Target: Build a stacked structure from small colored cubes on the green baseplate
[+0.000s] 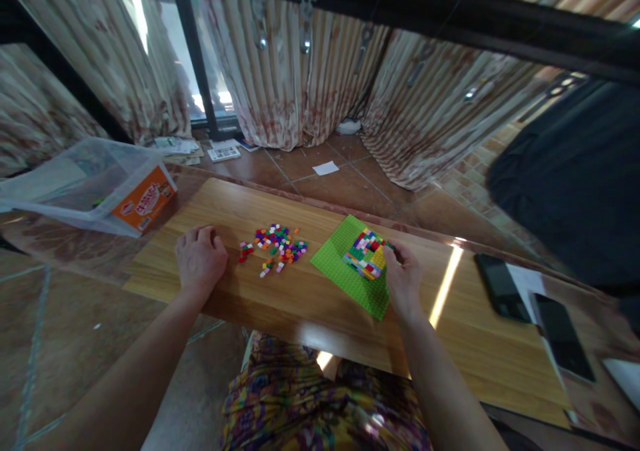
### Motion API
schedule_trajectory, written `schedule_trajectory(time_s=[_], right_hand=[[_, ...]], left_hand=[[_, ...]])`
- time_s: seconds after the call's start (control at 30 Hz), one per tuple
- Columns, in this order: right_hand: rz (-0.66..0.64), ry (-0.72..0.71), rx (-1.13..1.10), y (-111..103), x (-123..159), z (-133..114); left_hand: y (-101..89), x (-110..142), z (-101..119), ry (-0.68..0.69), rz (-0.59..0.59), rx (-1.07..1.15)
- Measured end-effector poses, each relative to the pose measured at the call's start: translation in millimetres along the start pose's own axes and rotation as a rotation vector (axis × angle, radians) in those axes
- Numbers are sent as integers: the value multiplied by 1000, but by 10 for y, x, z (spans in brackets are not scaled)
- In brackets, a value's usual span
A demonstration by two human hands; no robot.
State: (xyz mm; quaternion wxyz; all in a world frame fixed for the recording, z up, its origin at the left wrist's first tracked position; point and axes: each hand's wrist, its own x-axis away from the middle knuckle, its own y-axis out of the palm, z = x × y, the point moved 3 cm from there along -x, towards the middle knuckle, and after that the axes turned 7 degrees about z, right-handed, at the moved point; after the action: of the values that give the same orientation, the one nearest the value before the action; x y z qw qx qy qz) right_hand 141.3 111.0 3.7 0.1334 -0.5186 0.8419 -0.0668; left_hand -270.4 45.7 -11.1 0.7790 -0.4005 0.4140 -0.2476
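A bright green baseplate [334, 259] lies at an angle on the wooden board, carrying a low build of multicoloured toy bricks [367, 251] with a gap in its middle. At the right side of that build, my right hand [404, 278] is closed, thumb and fingers pinched on what looks like a small dark toy brick, mostly hidden by the fingertips. To the left is a loose pile of small coloured bricks [280, 244]. My left hand [201, 258] rests on the board left of this pile, its fingers curled in, with nothing visible in them.
A clear plastic bin [95, 184] with an orange label stands at the far left. Two dark phone-like devices [501, 286] lie at the right near white paper. Beyond the wooden board [300, 304] are papers on the tiled floor and striped curtains [310, 78].
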Motion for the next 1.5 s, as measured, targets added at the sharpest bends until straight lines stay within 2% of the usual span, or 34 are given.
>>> schedule_trajectory(time_s=[0.3,0.43,0.5,0.57,0.67,0.73,0.8,0.93,1.07,1.2,1.33,1.4,1.5], right_hand=[[-1,-87,83,-25,3,-23],[130,-261,188,-111,24,-149],[135,-379,221,-65,106,-310],[20,-497,199,91,258,-501],[-213,-620,153,479,568,-715],[-396,-681,182,794,771,-765],[-511,-712,244,1081,912,-755],[-648,-766,413,1485,1011,-708],[-727,-822,562,1671,1013,-683],[-731,-856,612,1755,1030,-649],[-695,-835,538,1744,1052,-687],[-659,-787,446,1653,1067,-739],[-616,-664,242,1376,1110,-797]], left_hand=[[-4,9,13,-16,-1,-17],[-14,25,35,-13,-19,-33],[-17,30,39,-20,-20,-34],[-20,33,42,-29,-22,-30],[-26,38,47,-28,-28,-22],[-29,42,50,-18,-23,-22],[-30,46,48,-17,-11,-27],[-20,52,37,-23,-14,-30],[-16,51,34,-26,-17,-32],[-9,52,31,-30,-20,-37],[-1,51,19,-26,-14,-35],[-2,47,12,-24,-14,-30],[-13,40,10,-17,-13,-26]])
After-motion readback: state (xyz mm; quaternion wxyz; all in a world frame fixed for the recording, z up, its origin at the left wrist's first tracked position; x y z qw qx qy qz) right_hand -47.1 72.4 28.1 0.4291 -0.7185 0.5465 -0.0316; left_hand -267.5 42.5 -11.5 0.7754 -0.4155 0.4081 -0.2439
